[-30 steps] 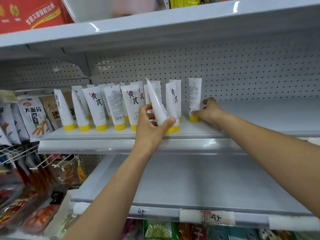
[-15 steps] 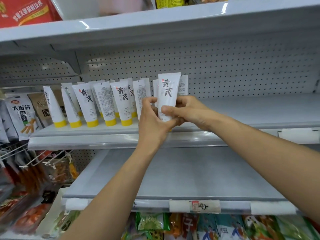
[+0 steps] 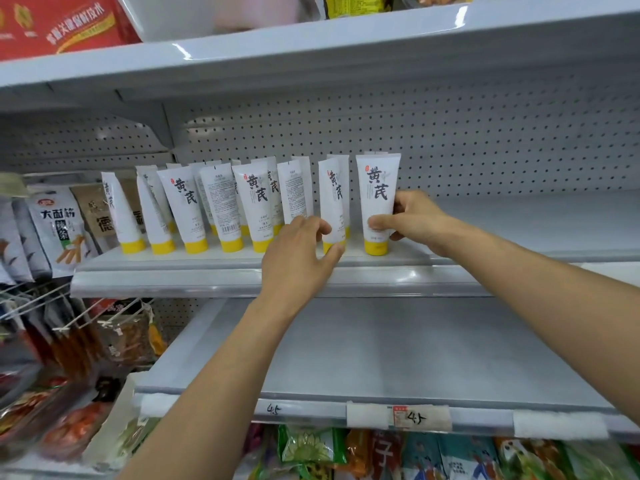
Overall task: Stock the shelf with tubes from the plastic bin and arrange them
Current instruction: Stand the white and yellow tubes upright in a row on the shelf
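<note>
Several white tubes with yellow caps stand cap-down in rows on the middle shelf (image 3: pixel 381 259). At the right end of the front row, my right hand (image 3: pixel 412 220) grips a tube with black characters (image 3: pixel 377 188), which stands upright on its cap. Just left of it, my left hand (image 3: pixel 301 251) pinches the lower part of the neighbouring tube (image 3: pixel 331 199), thumb at its yellow cap. The plastic bin is out of view.
Right of the tubes the middle shelf runs bare to the frame edge. The lower shelf (image 3: pixel 381 358) carries price tags on its front rail. Snack packets (image 3: pixel 55 226) hang at the left. A red box (image 3: pixel 59 22) sits on the top shelf.
Both hands held one tube up in front of the row; now it stands on the shelf at the right end, and my left hand has shifted to the tube beside it.
</note>
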{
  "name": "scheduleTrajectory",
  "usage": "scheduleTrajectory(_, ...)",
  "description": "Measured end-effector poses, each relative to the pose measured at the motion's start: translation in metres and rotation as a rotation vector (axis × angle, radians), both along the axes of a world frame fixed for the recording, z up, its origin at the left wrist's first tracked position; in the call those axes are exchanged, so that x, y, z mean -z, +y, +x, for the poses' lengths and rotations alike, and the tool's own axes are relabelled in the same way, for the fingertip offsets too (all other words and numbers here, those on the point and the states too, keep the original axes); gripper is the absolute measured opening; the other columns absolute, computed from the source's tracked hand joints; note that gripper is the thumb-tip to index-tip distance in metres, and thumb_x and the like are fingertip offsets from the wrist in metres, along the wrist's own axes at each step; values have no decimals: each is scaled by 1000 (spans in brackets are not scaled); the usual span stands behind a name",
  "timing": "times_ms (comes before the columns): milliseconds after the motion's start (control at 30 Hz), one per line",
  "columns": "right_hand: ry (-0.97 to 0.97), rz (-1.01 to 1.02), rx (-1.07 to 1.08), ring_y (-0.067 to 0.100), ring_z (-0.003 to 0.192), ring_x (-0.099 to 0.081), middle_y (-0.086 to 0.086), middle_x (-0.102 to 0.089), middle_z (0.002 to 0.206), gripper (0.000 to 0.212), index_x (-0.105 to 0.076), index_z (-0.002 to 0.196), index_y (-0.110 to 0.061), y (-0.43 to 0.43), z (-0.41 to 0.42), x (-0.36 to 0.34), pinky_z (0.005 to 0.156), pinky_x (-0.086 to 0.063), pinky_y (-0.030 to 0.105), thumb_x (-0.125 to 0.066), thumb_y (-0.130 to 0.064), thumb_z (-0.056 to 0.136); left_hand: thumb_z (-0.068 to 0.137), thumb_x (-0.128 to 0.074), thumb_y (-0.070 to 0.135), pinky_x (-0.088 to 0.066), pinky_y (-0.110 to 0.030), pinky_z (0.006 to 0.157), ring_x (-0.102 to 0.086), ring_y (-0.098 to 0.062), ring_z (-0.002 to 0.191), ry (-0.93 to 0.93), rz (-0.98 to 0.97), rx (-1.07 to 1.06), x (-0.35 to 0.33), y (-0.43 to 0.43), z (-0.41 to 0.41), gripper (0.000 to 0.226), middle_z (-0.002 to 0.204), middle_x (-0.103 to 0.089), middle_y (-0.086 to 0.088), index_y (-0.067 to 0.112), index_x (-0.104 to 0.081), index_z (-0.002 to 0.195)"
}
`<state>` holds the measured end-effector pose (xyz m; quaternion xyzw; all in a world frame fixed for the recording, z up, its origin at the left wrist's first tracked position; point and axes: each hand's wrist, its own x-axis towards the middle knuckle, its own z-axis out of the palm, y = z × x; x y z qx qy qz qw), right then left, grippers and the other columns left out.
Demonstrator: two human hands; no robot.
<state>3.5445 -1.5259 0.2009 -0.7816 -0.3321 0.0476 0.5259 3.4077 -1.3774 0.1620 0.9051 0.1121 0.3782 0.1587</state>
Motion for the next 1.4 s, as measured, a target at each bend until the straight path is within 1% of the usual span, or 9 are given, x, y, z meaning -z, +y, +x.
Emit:
scheduleTrajectory(300, 1, -46, -8, 25, 98, -65, 7, -68, 107, 29, -62, 112, -11, 4, 8, 1, 81, -55, 38, -68, -9, 84, 88, -60, 43, -49, -35, 80, -55, -14, 97, 62, 49, 0, -2, 6, 5, 29, 104, -59, 7, 24, -60, 110)
scheduleTrajectory(533, -17, -53, 46, 23, 99, -63, 4, -65, 112, 37, -55, 118, -12, 2, 0, 4, 77, -53, 36, -69, -10, 83, 88, -61, 41, -49, -36, 79, -56, -14, 95, 72, 59, 11, -3, 5, -2, 27, 101, -58, 7, 23, -61, 108)
scheduleTrajectory(633, -106, -81, 182, 20, 98, -58, 5, -58, 113, 48, -46, 127, -12, -7, -10, 12, 79, -47, 33, -67, -14, 84, 88, -60, 39, -47, -31, 74, -55, -10, 92, 53, 53, 14, 0, 3, -17, 24, 101, -57, 10, 25, -60, 107)
scheduleTrajectory(767, -479, -140, 314, 17, 92, -53, -1, -55, 105, 33, -49, 118, -19, -28, -43, 31, 78, -46, 35, -58, -21, 87, 88, -59, 41, -47, -31, 71, -55, -9, 82, 77, 31, -20, 16, -1, -48, 21, 95, -58, 13, 30, -57, 106)
scheduleTrajectory(867, -741, -234, 197, 12, 94, -52, -5, -57, 106, 28, -53, 114, -19, -33, -77, 50, 77, -45, 33, -57, -16, 87, 89, -60, 42, -48, -31, 69, -56, -10, 81, 155, 4, -39, 35, -2, -75, 22, 90, -59, 13, 30, -56, 107)
scheduleTrajectory(967, -808, -321, 43, 15, 97, -54, -3, -59, 109, 28, -55, 115, -18, -22, -105, 73, 82, -47, 38, -59, -17, 87, 90, -60, 42, -50, -32, 71, -58, -12, 81, 260, -21, -54, 60, 9, -103, 25, 85, -58, 15, 27, -58, 110)
scheduleTrajectory(1067, -776, -388, -109, 17, 99, -57, -2, -60, 110, 29, -56, 115, -20, 2, -130, 105, 85, -48, 42, -61, -22, 87, 91, -60, 43, -51, -33, 71, -58, -12, 80, 378, -74, -89, 88, 33, -136, 26, 85, -60, 14, 26, -59, 111)
scheduleTrajectory(1233, -682, -545, -401, 13, 103, -55, -8, -59, 114, 26, -55, 116, -25, 66, -173, 165, 87, -47, 37, -57, -32, 91, 89, -63, 39, -51, -33, 71, -61, -15, 76, 535, -268, -194, 141, 94, -198, 24, 82, -66, 8, 21, -61, 105)
scheduleTrajectory(1400, -583, -695, -642, 19, 103, -56, -4, -60, 112, 24, -56, 109, -23, 157, -205, 230, 82, -47, 37, -56, -34, 88, 88, -66, 35, -44, -30, 68, -61, -19, 79, 627, -463, -285, 201, 167, -255, 24, 83, -66, 0, 16, -63, 104)
